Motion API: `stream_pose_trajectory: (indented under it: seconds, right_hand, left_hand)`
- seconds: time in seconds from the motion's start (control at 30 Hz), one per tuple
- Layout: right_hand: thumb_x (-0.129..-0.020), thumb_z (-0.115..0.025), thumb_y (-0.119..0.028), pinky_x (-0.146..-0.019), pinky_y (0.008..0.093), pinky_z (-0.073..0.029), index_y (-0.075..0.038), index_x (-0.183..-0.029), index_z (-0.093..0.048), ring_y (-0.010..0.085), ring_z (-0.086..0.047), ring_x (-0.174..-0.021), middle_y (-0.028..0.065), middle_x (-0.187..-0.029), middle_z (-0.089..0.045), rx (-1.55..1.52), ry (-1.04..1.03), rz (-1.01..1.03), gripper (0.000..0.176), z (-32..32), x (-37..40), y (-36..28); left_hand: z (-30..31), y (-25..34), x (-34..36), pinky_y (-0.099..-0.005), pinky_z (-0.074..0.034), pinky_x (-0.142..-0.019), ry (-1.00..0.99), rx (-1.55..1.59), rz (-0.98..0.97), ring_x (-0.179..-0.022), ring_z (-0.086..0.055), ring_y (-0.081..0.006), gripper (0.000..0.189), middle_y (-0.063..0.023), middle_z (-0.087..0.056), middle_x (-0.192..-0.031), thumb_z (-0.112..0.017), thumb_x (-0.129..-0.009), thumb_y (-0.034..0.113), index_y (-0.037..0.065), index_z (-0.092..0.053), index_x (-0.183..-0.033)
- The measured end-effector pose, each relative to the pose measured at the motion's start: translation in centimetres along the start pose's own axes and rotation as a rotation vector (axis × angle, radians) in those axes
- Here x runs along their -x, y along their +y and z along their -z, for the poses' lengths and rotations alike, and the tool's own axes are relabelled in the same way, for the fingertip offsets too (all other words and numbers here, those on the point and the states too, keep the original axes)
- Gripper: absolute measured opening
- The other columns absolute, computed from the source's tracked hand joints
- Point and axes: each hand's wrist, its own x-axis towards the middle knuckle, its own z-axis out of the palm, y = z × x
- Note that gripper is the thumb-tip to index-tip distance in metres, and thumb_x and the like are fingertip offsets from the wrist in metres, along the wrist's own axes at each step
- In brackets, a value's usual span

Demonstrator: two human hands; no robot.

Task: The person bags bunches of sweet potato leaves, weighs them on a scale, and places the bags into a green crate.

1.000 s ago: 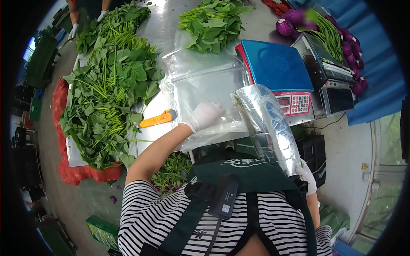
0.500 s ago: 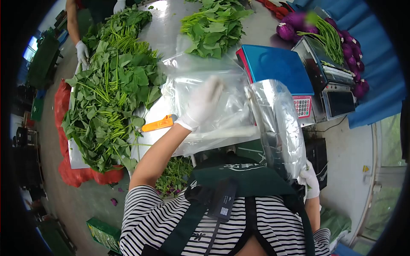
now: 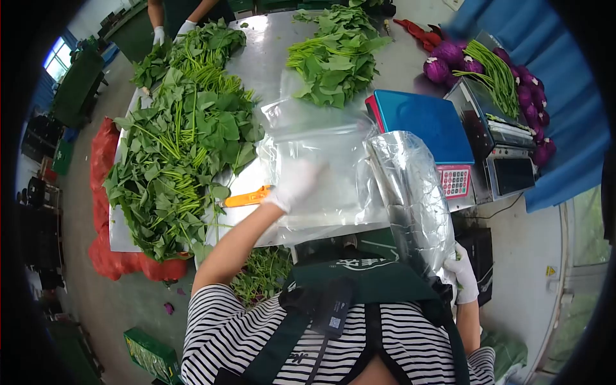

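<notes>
My left hand [image 3: 296, 183], in a white glove, is over a stack of clear plastic bags [image 3: 346, 186] on the metal table; motion smears its fingers. Low on the right, my right hand [image 3: 462, 274], also gloved, has its fingers wrapped round the lower end of a silvery clear plastic bag [image 3: 414, 192]. An orange cutter [image 3: 247, 197] lies just left of my left hand. Leafy green stems [image 3: 186, 147] are heaped further left, and a smaller leafy bunch [image 3: 333, 61] rests beyond the bags.
A blue-topped scale [image 3: 420, 122] stands at the right, beside a label machine [image 3: 507, 170] and purple bundles [image 3: 443, 64]. Red sacks [image 3: 102, 167] sit left of the table [image 3: 122, 228]. At the far left end, a co-worker's gloved hands [image 3: 172, 33] touch greens.
My left hand has moved down and back over the bags. The view has shifted, so the table appears lower. The co-worker's hands are now close together at the far end of the greens.
</notes>
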Motion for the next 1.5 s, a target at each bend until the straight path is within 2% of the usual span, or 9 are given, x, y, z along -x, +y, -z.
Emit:
stream_pose_trajectory:
  seconds: [0.13, 0.2, 0.27, 0.33, 0.43, 0.6, 0.77, 0.97, 1.5]
  right_hand:
    - [-0.065, -0.072, -0.02, -0.083, 0.0246, -0.046, 0.003, -0.127, -0.048, 0.0111, -0.058, -0.094, 0.0035, -0.109, -0.061, 0.067, 0.044, 0.01, 0.071, -0.6, -1.0, -1.8]
    - [-0.065, -0.073, -0.02, -0.08, 0.0241, -0.047, 0.001, -0.125, -0.05, 0.0109, -0.059, -0.092, 0.0033, -0.106, -0.061, -0.072, 0.053, 0.16, 0.067, -0.3, -1.7, -1.8]
    - [-0.067, -0.075, -0.021, -0.079, 0.0242, -0.047, 0.0, -0.125, -0.049, 0.0114, -0.059, -0.092, 0.0032, -0.106, -0.06, -0.105, 0.07, 0.175, 0.067, 0.4, -1.7, -1.9]
    - [-0.069, -0.075, -0.022, -0.08, 0.0248, -0.047, 0.0, -0.127, -0.047, 0.012, -0.059, -0.092, 0.003, -0.106, -0.06, -0.189, 0.167, 0.251, 0.068, 0.4, -1.6, -1.9]
    - [-0.069, -0.075, -0.023, -0.08, 0.0253, -0.047, 0.0, -0.128, -0.046, 0.0123, -0.059, -0.09, 0.0024, -0.106, -0.06, -0.194, 0.167, 0.286, 0.07, 0.4, -1.7, -2.9]
    - [-0.065, -0.078, -0.028, -0.081, 0.0263, -0.048, 0.001, -0.125, -0.048, 0.0127, -0.059, -0.092, 0.0034, -0.106, -0.06, -0.035, 0.13, 0.292, 0.073, 1.3, -1.3, -4.5]
    - [-0.06, -0.082, -0.03, -0.082, 0.026, -0.047, 0.001, -0.123, -0.05, 0.0125, -0.059, -0.093, 0.0042, -0.106, -0.061, 0.052, 0.066, 0.327, 0.078, 0.0, 0.2, -7.6]
    - [-0.061, -0.073, 0.002, -0.081, 0.0236, -0.047, 0.004, -0.126, -0.05, 0.0088, -0.058, -0.088, 0.0033, -0.102, -0.062, 0.297, -0.048, 0.166, 0.069, -1.0, 2.5, -9.4]
    - [-0.072, -0.067, -0.001, -0.081, 0.0242, -0.047, 0.0, -0.126, -0.054, 0.0082, -0.058, -0.087, 0.0067, -0.102, -0.066, 0.458, 0.06, 0.091, 0.055, -6.3, 1.6, -7.5]
  left_hand:
    - [9.6, -0.5, -6.0, -0.0378, -0.049, -0.061, 0.58, 0.084, -0.046, -0.073, -0.062, -0.0301, 0.012, -0.0094, -0.064, -0.082, -0.059, -0.082, 0.015, 0.012, -0.066, -0.091]
    - [13.9, 1.5, -6.0, -0.0375, -0.048, -0.059, 0.615, 0.013, 0.002, -0.07, -0.062, -0.0281, 0.015, -0.0092, -0.062, -0.078, -0.059, -0.081, 0.013, 0.012, -0.066, -0.095]
    - [12.4, 2.4, -3.6, -0.0379, -0.048, -0.057, 0.538, -0.128, -0.071, -0.064, -0.061, -0.028, 0.016, -0.0101, -0.059, -0.071, -0.057, -0.08, 0.011, 0.009, -0.064, -0.094]
    - [5.1, 3.3, -0.2, -0.0386, -0.048, -0.054, -0.008, -0.32, -0.01, -0.058, -0.059, -0.0288, 0.016, -0.0105, -0.055, -0.066, -0.055, -0.079, 0.011, 0.006, -0.062, -0.092]
    - [0.5, 3.8, 4.0, -0.0438, -0.05, -0.059, -0.456, 0.076, -0.261, -0.061, -0.06, -0.0332, 0.014, -0.0151, -0.06, -0.072, -0.055, -0.08, 0.015, 0.006, -0.06, -0.089]
    - [5.4, 3.7, -1.8, -0.0421, -0.048, -0.065, 0.026, 0.27, -0.007, -0.075, -0.061, -0.0325, 0.018, -0.0134, -0.062, -0.079, -0.056, -0.086, 0.024, 0.008, -0.063, -0.084]
    - [8.7, 4.3, -5.6, -0.0427, -0.047, -0.064, 0.26, 0.214, -0.067, -0.074, -0.06, -0.0299, 0.018, -0.0119, -0.058, -0.075, -0.059, -0.081, 0.026, 0.01, -0.065, -0.077]
    - [8.6, 4.1, -6.1, -0.0412, -0.048, -0.065, 0.228, 0.011, -0.095, -0.074, -0.061, -0.0299, 0.009, -0.0103, -0.059, -0.073, -0.059, -0.076, 0.017, 0.011, -0.066, -0.075]
    - [4.7, 12.2, -5.0, -0.0367, -0.048, -0.049, 0.321, 0.146, -0.364, -0.058, -0.062, -0.026, 0.006, -0.009, -0.059, -0.063, -0.057, -0.071, 0.007, 0.007, -0.054, -0.076]
